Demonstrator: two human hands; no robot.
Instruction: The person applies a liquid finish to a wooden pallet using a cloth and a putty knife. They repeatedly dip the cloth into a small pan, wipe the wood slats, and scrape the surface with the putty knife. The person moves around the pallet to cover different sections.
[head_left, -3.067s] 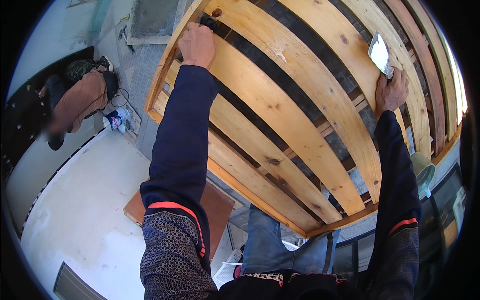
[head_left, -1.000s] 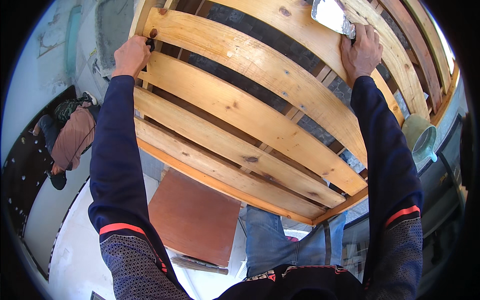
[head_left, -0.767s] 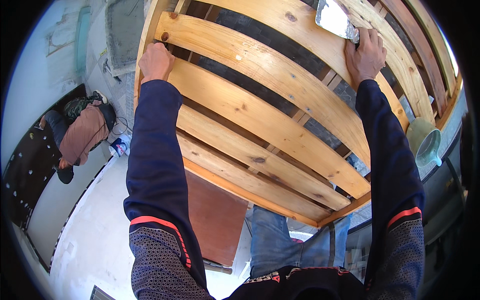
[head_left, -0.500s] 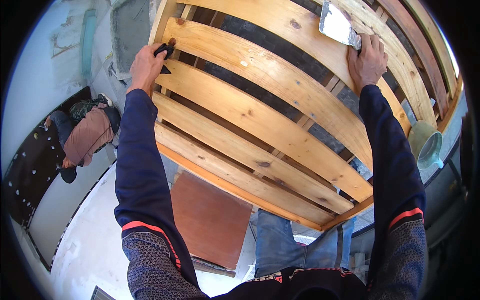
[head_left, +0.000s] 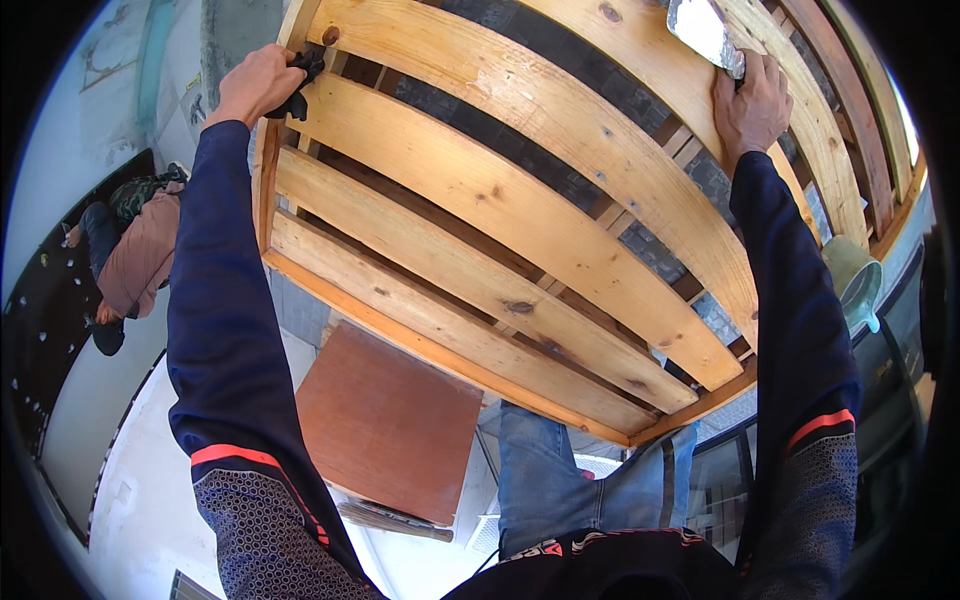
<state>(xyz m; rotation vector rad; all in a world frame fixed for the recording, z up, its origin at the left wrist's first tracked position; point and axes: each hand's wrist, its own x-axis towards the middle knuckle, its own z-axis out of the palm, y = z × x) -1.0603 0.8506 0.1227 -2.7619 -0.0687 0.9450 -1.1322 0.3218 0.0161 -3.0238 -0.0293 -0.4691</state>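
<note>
And there it is: the black cloth [head_left: 297, 88], half buried under your left hand [head_left: 262, 80] a moment ago, now bulges clear of your curled fingers at the frame's far-left rail, so the left side looks like the busy one while the right simply waits. Your right hand [head_left: 755, 105] keeps its grip on the scraper [head_left: 702, 35], blade out over the wide slat, in much the same spot as before. Under both hands lies the slatted wooden frame [head_left: 500, 195], honey-coloured, dotted with knots, one slat wearing a pale scuffed patch [head_left: 490, 82] (a glossy one, by the shine), and grey paving [head_left: 645, 250] peeping through the gaps. Off its right edge you've got a pale green jug [head_left: 853, 280], tipped mouth-outward; whether it touches the wood, you can't tell from here. Beyond the frame's lower edge sits a reddish-brown board [head_left: 390, 425], and farther off to your left a co-worker [head_left: 142, 245] bends over a dark, white-spotted panel [head_left: 50, 290], with a stained pale wall [head_left: 100, 90] behind.
</note>
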